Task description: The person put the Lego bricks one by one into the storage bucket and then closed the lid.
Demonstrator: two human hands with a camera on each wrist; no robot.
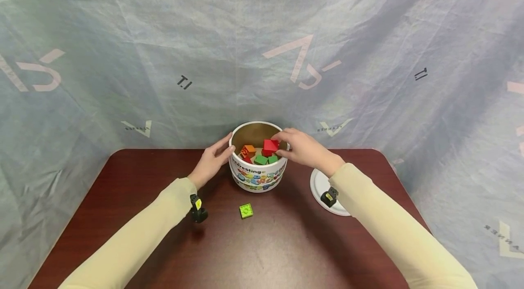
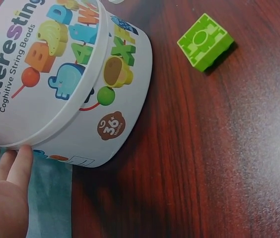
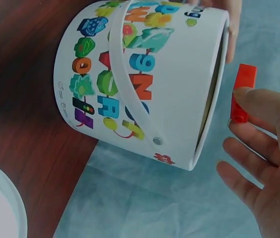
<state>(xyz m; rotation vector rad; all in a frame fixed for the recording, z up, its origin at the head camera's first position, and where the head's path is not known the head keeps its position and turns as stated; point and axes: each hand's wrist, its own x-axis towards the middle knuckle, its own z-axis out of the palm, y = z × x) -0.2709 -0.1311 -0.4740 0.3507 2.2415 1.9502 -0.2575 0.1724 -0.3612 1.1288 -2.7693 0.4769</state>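
Observation:
A white round bucket (image 1: 259,179) with printed letters and pictures stands at the back of the table. Inside it lie an orange block (image 1: 248,151), a green block (image 1: 260,159) and other blocks. My left hand (image 1: 210,161) rests against the bucket's left side, its fairly straight fingers touching near the rim in the left wrist view. Above the bucket's opening, at the right of the rim, my right hand (image 1: 302,147) pinches a red block (image 3: 242,94) between thumb and forefinger. A lime green block (image 1: 246,210) lies on the table in front of the bucket.
A white round lid or plate (image 1: 317,185) lies on the table (image 1: 286,243) to the right, partly hidden by the right forearm. The bucket's white handle (image 3: 121,62) hangs down its side. Behind the table hangs a grey printed sheet (image 1: 229,52).

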